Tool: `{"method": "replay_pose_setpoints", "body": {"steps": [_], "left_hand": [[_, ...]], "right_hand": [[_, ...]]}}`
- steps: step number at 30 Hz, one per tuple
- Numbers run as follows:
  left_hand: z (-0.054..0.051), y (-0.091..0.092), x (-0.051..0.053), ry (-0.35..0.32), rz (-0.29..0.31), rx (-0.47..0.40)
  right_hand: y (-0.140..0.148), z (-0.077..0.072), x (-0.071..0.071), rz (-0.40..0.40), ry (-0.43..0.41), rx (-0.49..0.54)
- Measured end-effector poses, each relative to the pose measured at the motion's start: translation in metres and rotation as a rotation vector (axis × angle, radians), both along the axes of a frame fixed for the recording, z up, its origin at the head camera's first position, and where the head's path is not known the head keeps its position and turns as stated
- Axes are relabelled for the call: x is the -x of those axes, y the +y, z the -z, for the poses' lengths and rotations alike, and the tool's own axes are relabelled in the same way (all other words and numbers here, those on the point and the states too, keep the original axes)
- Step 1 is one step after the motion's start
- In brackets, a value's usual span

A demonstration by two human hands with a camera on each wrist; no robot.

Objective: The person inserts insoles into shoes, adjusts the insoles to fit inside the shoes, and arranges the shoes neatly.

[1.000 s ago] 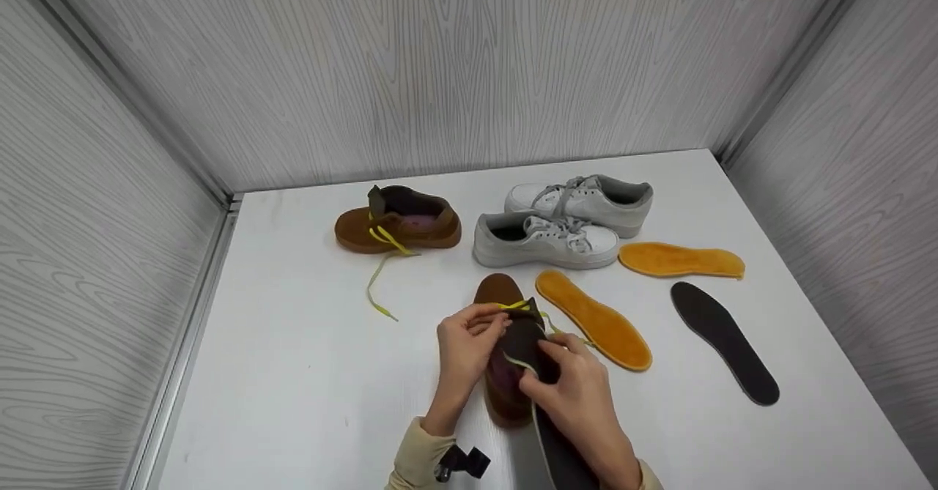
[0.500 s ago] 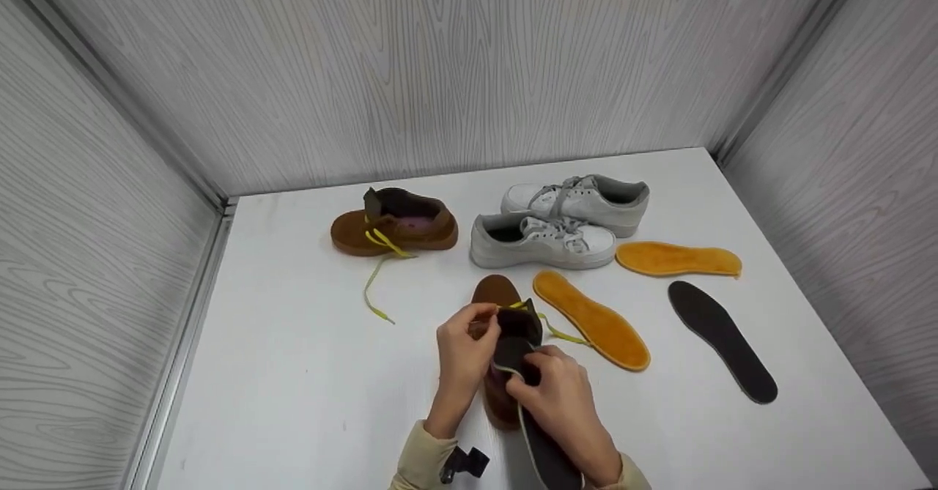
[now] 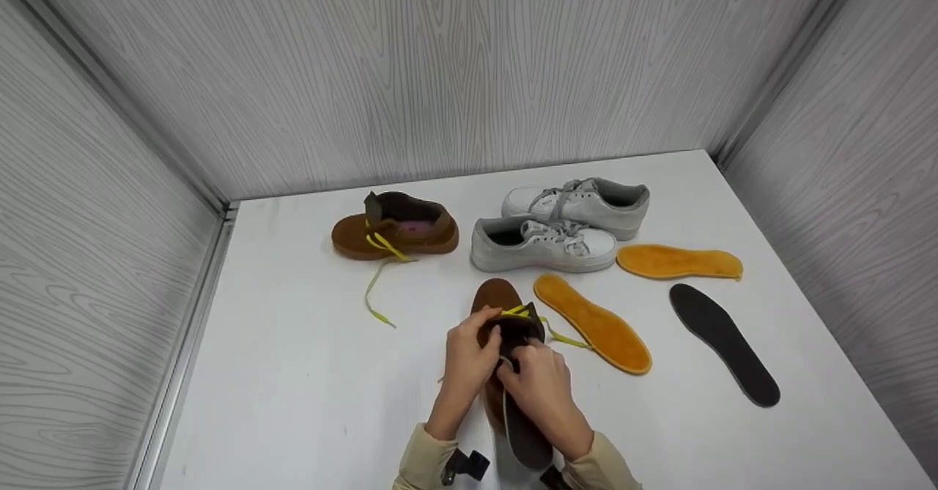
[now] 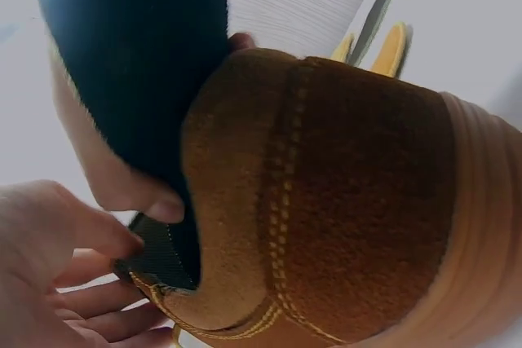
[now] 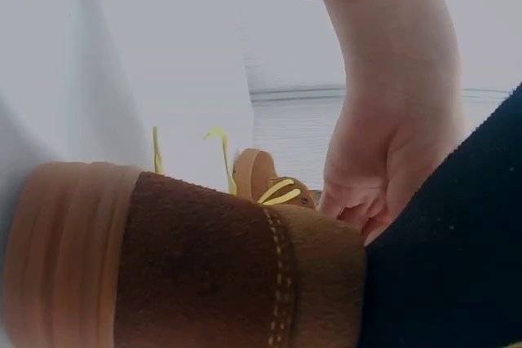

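A brown suede shoe (image 3: 495,296) with a yellow lace stands toe-away near the front of the table. My left hand (image 3: 469,354) pinches the edge of its tongue at the opening. A dark insole (image 3: 529,439) is gripped by my right hand (image 3: 542,380); its front end is inside the shoe, hidden by the upper and my fingers. The rest of the insole slants out past the heel towards me. In the left wrist view the insole (image 4: 139,55) rises from the opening above the heel (image 4: 359,193). Beyond the heel, the right wrist view shows my left hand (image 5: 391,136).
To the right lie two orange insoles (image 3: 593,325) and a second dark insole (image 3: 724,343). Two white sneakers (image 3: 546,248) stand behind. The other brown shoe (image 3: 410,237), its lace trailing, is at back left. Grey wood-grain walls (image 3: 440,72) enclose the white table (image 3: 293,373).
My right hand has moved left and pushed the insole's front end from above the shoe down into its opening. My left hand stays at the tongue.
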State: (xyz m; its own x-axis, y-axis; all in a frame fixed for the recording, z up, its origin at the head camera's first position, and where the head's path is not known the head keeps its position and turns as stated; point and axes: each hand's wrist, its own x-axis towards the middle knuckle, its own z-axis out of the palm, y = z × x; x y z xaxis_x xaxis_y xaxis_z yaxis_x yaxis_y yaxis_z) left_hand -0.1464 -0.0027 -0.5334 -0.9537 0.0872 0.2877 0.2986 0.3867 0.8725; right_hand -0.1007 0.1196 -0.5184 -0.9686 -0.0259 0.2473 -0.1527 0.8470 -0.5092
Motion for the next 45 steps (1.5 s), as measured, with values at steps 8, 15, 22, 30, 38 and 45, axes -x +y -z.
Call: {"method": "replay_pose_setpoints", "body": {"steps": [8, 15, 22, 30, 38, 45], "left_hand": [[0.004, -0.003, 0.005, -0.014, -0.021, -0.068], [0.009, -0.005, 0.005, -0.054, 0.005, -0.129], [0.012, -0.004, 0.004, -0.035, 0.017, -0.170], [0.012, -0.005, 0.003, -0.045, 0.020, -0.170], [0.014, -0.004, 0.004, -0.008, 0.011, -0.138], [0.013, -0.003, 0.005, -0.041, 0.027, -0.138]], "right_hand": [[-0.010, 0.005, 0.018, 0.012, 0.034, -0.084], [-0.015, 0.016, 0.030, 0.046, 0.059, -0.116], [-0.016, 0.024, 0.042, 0.053, 0.043, -0.116], [-0.017, 0.029, 0.048, 0.035, 0.017, -0.130], [-0.015, 0.030, 0.048, 0.019, -0.016, -0.121], [-0.007, 0.017, 0.036, -0.036, -0.132, -0.067]]}}
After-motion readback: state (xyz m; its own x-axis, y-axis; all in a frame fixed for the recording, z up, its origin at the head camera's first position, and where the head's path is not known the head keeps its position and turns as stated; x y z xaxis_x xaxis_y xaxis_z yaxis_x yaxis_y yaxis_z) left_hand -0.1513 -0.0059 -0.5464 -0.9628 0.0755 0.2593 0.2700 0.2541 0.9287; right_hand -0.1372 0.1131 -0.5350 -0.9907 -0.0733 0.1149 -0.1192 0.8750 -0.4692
